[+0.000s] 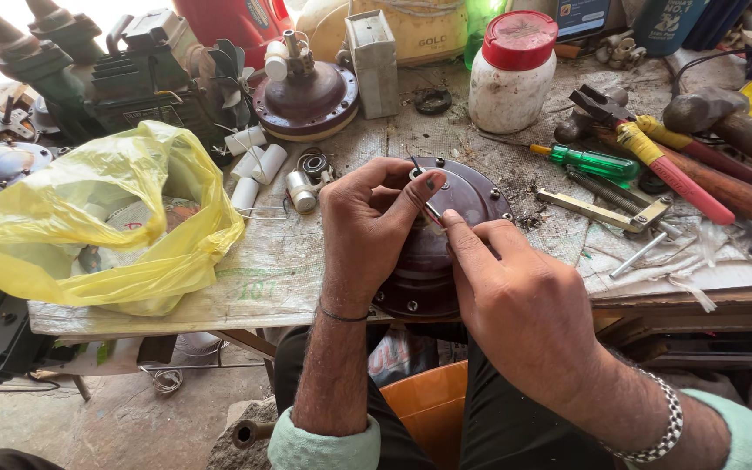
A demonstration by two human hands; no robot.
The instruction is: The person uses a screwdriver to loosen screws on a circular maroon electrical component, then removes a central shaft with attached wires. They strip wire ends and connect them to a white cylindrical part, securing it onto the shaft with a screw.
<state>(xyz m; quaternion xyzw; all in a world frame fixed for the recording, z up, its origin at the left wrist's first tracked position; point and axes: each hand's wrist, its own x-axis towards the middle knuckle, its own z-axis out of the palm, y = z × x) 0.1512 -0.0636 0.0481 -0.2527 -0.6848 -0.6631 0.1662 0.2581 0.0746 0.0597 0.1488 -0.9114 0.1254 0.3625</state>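
Note:
A round dark-brown motor housing (472, 196) with screws around its rim lies at the near edge of the workbench. My left hand (367, 231) rests on its left side, thumb and fingers pinching at the small central hub where thin wires stick up. My right hand (520, 300) comes in from the lower right, its forefinger and thumb pinching a thin wire end right beside the left thumb. The lower part of the housing is hidden under both hands.
A yellow plastic bag (106, 222) lies at left. Another round motor part (306, 100), a white jar with red lid (513, 74), a green screwdriver (594, 161), yellow-red pliers (654, 157) and wooden-handled hammers (741, 165) crowd the bench. An orange bucket (428, 405) sits between my knees.

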